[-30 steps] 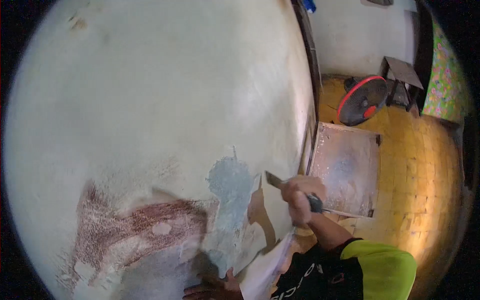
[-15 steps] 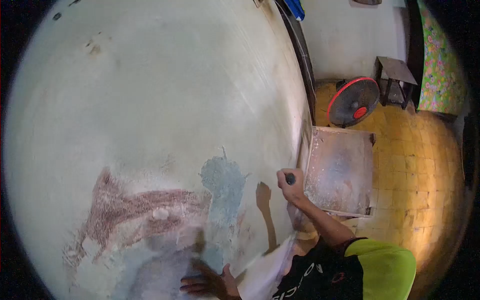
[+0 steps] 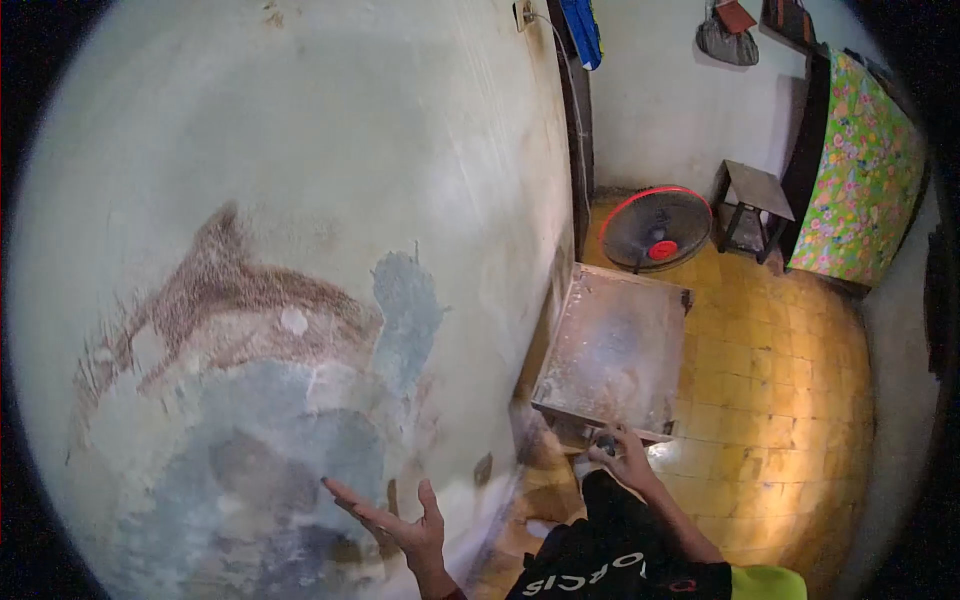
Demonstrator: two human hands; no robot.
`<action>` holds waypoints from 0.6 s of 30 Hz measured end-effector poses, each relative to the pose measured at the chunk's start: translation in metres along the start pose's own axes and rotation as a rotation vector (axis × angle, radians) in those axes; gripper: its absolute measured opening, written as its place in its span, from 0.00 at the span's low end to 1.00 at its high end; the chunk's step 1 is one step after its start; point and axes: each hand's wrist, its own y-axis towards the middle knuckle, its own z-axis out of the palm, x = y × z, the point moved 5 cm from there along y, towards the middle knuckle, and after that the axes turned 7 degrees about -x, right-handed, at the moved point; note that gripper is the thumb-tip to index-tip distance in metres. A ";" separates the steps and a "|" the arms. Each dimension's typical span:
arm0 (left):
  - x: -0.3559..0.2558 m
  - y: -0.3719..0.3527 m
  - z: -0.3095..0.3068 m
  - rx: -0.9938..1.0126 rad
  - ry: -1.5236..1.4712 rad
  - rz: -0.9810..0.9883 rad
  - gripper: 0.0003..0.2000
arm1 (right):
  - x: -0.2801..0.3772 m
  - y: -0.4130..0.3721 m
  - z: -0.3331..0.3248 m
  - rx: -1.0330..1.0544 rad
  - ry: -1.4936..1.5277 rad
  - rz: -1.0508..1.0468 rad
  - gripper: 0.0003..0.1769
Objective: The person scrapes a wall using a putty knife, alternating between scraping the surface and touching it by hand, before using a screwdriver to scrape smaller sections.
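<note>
My left hand (image 3: 405,525) is open beside the lower wall, palm turned upward, fingers stretched and thumb apart. It holds nothing. The pale wall (image 3: 300,120) carries a rough brown patch (image 3: 255,290) and a smoother grey-blue patch (image 3: 405,320). A larger grey, damp-looking area (image 3: 255,400) lies below them, partly in shadow. My right hand (image 3: 630,465) is low, close to the near edge of a low worn table (image 3: 625,340). Its fingers are closed round a tool with a dark handle (image 3: 605,443); the tool's working end cannot be made out.
A black fan with a red rim (image 3: 657,228) stands behind the low table. Beyond it are a small dark stool (image 3: 757,195) and a green floral cloth (image 3: 860,170). Yellow tiles (image 3: 760,370) cover the floor at right. A grey bag (image 3: 728,42) hangs on the far wall.
My right hand has dropped from beside the wall to near the table's front edge, still gripping the tool. The left hand has risen and turned palm up. The camera view has shifted.
</note>
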 end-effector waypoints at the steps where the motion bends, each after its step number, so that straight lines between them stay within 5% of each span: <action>1: -0.017 0.001 0.002 0.033 -0.060 -0.019 0.49 | -0.013 -0.013 -0.009 -0.072 -0.065 -0.020 0.14; 5: -0.080 -0.011 0.010 0.147 -0.219 0.064 0.40 | -0.033 -0.033 -0.051 0.027 -0.094 0.129 0.13; 8: -0.108 -0.038 0.018 0.201 -0.287 0.014 0.35 | -0.070 -0.037 -0.073 0.061 0.175 0.558 0.12; 12: -0.133 -0.086 0.028 0.156 -0.305 -0.050 0.35 | -0.094 -0.017 -0.096 0.125 0.544 0.377 0.14; 18: -0.176 -0.149 0.063 -0.039 -0.252 -0.385 0.34 | -0.100 0.012 -0.172 0.487 0.539 0.595 0.13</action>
